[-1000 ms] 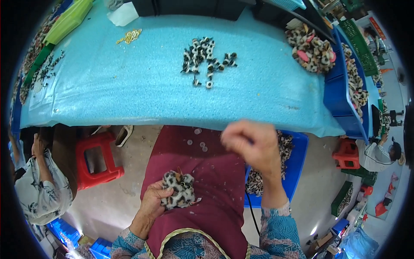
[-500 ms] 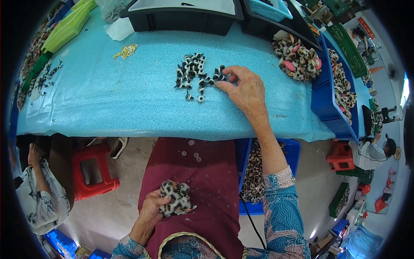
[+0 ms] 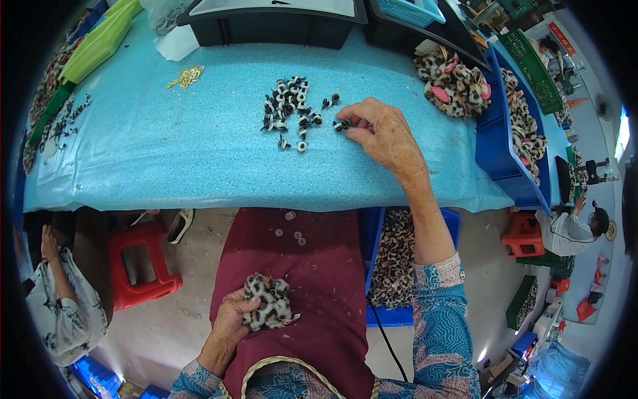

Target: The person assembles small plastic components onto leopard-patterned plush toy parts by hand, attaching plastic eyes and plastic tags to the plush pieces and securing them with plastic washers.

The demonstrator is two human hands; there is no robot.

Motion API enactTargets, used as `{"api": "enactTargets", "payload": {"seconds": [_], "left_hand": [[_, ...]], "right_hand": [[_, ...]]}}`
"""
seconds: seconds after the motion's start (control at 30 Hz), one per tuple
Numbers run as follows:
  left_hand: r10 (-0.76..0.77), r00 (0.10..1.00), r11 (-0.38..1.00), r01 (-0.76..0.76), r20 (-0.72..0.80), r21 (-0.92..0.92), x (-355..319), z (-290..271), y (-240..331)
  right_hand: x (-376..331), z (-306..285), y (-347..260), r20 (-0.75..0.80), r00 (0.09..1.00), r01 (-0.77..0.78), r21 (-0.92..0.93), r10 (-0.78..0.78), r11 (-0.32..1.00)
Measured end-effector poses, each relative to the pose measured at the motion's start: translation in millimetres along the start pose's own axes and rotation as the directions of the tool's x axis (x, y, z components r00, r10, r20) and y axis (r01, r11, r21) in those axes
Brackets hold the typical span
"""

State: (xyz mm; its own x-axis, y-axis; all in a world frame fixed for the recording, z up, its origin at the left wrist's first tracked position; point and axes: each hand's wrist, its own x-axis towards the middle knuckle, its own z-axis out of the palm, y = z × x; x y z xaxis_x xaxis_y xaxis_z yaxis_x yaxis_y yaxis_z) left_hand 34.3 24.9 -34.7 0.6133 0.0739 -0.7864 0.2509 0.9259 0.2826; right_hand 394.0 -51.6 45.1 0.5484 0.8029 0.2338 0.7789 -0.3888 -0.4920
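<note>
My left hand (image 3: 229,320) is closed on a spotted black, white and brown plush piece (image 3: 268,304), holding it on my lap over the apron (image 3: 319,279). Above the table, my right hand (image 3: 387,138) pinches a small black-and-white plastic toy eye (image 3: 341,125) between thumb and fingertips. Just left of those fingers lies a loose pile of the same toy eyes (image 3: 287,101), some tipped sideways. A stray pair of toy eyes (image 3: 330,101) rests between the pile and my right hand.
Yellow rings (image 3: 187,76) lie at the far left. Spotted plush pieces (image 3: 452,85) are heaped near a blue bin (image 3: 495,153). A black tray (image 3: 272,30) stands at the back. Clear washers (image 3: 298,235) sit on my apron. Another person (image 3: 63,299) sits at left.
My right hand has drawn a toy eye slightly away from the pile, toward me, pinched in its fingers. My left hand keeps the plush piece in nearly the same place.
</note>
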Motion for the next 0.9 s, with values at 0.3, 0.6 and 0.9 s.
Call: {"api": "enactTargets", "payload": {"seconds": [0.3, 0.6, 0.9], "left_hand": [[-0.008, 1.0, 0.999, 0.007, 0.02, 0.031, 9.3, 2.3, 0.1], [-0.012, 0.997, 0.995, 0.004, 0.083, 0.095, 20.6, -23.3, -5.3], [0.122, 0.965, 0.991, -0.13, 0.231, 0.018, 20.7, 13.4, 1.0]], "right_hand": [[3.1, -3.1, 8.2, 0.081, 0.994, 0.063, 0.046, -0.067, 0.997], [-7.6, -9.6, 29.5, -0.072, 0.985, 0.146, -0.127, -0.156, 0.981], [-86.9, -10.9, -42.7, 0.137, 0.986, -0.166, 0.875, 0.096, 0.455]]}}
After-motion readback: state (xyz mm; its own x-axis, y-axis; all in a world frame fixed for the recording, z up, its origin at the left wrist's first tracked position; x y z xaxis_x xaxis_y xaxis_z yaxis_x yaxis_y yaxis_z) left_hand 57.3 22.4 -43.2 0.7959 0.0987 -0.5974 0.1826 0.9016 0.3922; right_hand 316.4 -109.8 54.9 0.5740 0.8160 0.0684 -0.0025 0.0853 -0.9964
